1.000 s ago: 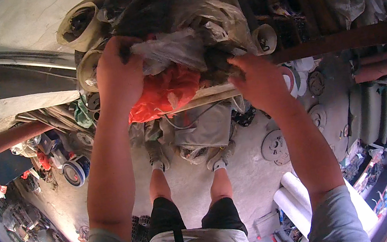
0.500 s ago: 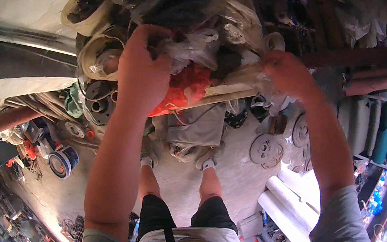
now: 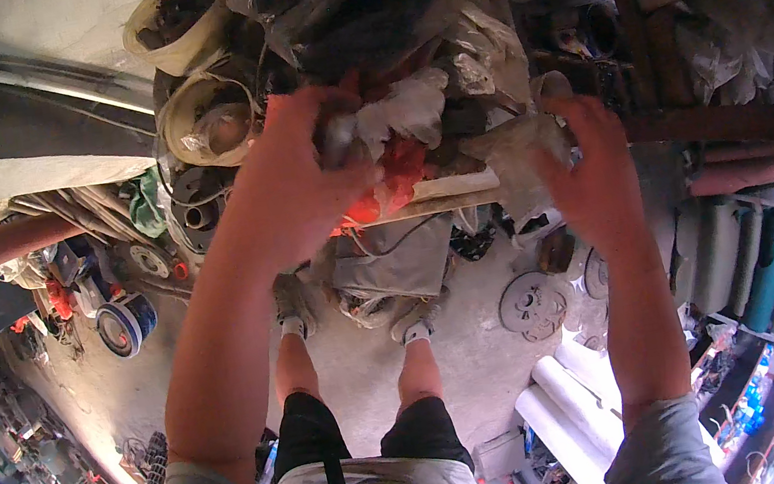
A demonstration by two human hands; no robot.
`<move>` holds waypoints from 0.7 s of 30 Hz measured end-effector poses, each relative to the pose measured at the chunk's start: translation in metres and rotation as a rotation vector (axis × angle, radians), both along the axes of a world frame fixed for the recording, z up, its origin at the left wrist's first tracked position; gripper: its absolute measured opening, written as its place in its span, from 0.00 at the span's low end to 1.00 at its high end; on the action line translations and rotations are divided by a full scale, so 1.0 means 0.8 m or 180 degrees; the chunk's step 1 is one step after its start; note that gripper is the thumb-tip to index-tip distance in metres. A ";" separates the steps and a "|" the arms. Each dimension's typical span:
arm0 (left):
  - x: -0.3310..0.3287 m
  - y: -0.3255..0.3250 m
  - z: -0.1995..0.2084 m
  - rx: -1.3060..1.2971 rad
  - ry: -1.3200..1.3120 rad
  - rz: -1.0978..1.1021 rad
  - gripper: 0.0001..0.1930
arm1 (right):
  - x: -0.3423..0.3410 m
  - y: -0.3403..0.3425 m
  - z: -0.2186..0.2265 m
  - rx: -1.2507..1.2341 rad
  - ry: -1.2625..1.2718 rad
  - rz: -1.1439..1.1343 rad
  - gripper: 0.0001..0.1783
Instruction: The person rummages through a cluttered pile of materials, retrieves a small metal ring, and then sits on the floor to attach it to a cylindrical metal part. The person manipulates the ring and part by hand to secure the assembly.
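Right hand (image 3: 584, 155) forward, thumb (image 3: 553, 172) apart

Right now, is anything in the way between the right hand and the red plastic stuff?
Yes. Cloudy plastic hangs just left of the right hand, between it and the red plastic. Whitish plastic also overlaps part of the red plastic. I can't tell whether the hand touches the cloudy plastic.

Dim over the dark plastic (image 3: 352, 19) at the top, sunk there in heavy shadow. Much brighter toward the lower right, purplish and blown out on the white rolls (image 3: 578, 424); probably lit from that side. Slightly smeared around the right hand (image 3: 599, 173). Bowed toward the rim, ringed in black, cluttered and soft at far left.
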State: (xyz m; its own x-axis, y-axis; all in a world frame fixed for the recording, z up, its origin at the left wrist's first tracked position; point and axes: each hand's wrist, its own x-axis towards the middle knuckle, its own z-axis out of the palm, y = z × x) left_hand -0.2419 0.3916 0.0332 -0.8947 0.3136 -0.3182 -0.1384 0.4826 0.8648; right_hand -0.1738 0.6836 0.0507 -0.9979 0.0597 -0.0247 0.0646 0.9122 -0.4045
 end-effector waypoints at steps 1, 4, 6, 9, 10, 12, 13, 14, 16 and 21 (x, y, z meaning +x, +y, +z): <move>0.005 0.000 0.001 0.0087 -0.0081 -0.0161 0.29 | 0.002 -0.014 0.002 0.0312 0.0671 0.0561 0.34; 0.015 0.011 0.016 0.0419 -0.0415 -0.0392 0.31 | -0.010 -0.051 -0.011 -0.0389 0.0451 0.1259 0.36; 0.015 0.013 0.020 0.0871 -0.0484 -0.0107 0.28 | -0.017 -0.050 -0.047 -0.0444 0.0177 0.1249 0.36; 0.011 0.001 0.004 0.1883 -0.0094 0.0603 0.24 | -0.011 -0.031 -0.037 -0.0115 -0.0060 0.1667 0.30; 0.008 -0.001 0.000 0.2265 0.0079 0.0849 0.23 | -0.003 -0.022 -0.034 -0.0065 0.0007 0.1578 0.27; 0.013 0.000 0.003 0.2792 0.0084 0.1236 0.25 | 0.016 -0.004 -0.030 0.0037 0.0137 0.1430 0.21; 0.013 -0.003 -0.001 0.2968 0.0089 0.1235 0.26 | 0.026 0.004 -0.027 0.0051 0.0196 0.1387 0.20; 0.014 -0.004 -0.003 0.3133 0.0095 0.1239 0.27 | 0.036 0.013 -0.024 0.0054 0.0255 0.1347 0.20; 0.017 -0.002 -0.004 0.2880 0.0100 0.1116 0.28 | 0.044 0.025 -0.015 0.0114 0.0292 0.1274 0.19; 0.025 0.016 0.018 0.2279 0.0304 0.0780 0.31 | 0.043 0.036 0.012 0.0135 0.0526 0.1049 0.20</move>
